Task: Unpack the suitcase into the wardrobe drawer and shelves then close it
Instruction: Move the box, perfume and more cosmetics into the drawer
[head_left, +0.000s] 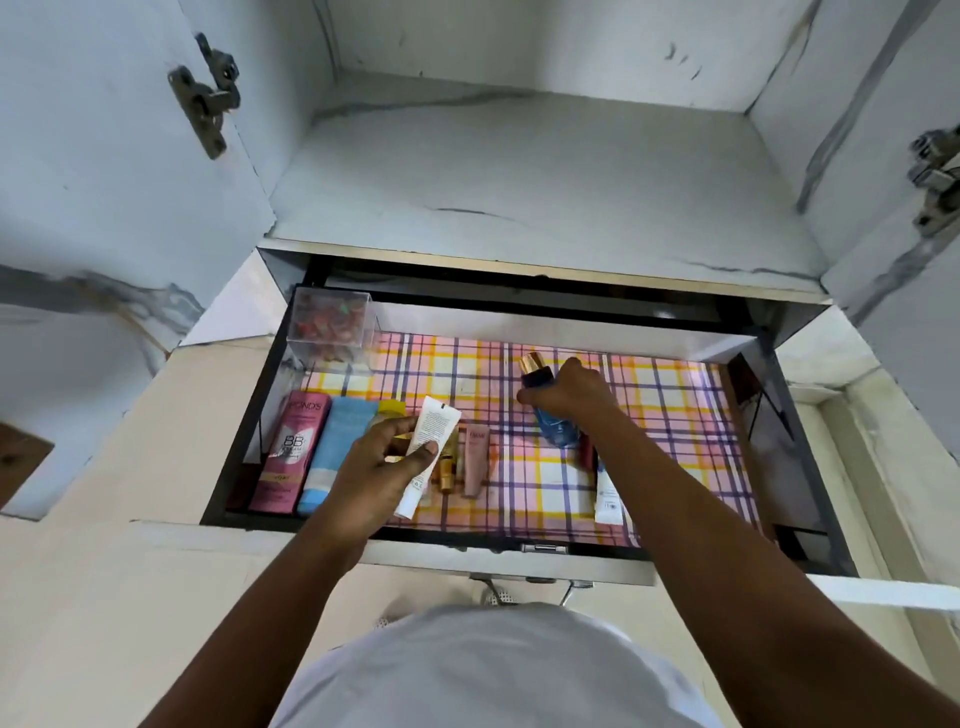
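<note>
Marbled wardrobe shelf (545, 176) above an open checked-lined drawer (675, 415). Left hand (371, 467) grips a white tube (428, 457), long axis running away; right hand (571, 392) clasps a blue bottle (545, 400), cap away.

A pale wall (78, 597) in cream tones is filling the lower left of the view, with a marbled white panel (104, 182) rising above it. A dark metal hinge (205, 93) is sitting on that panel, and a silver hinge (937, 176) is showing at the far right edge. Grey veins are running across the white surfaces. Soft, even daylight is falling from above, leaving gentle shadows. A small brown wooden piece (21, 462) is jutting in at the left edge.
</note>
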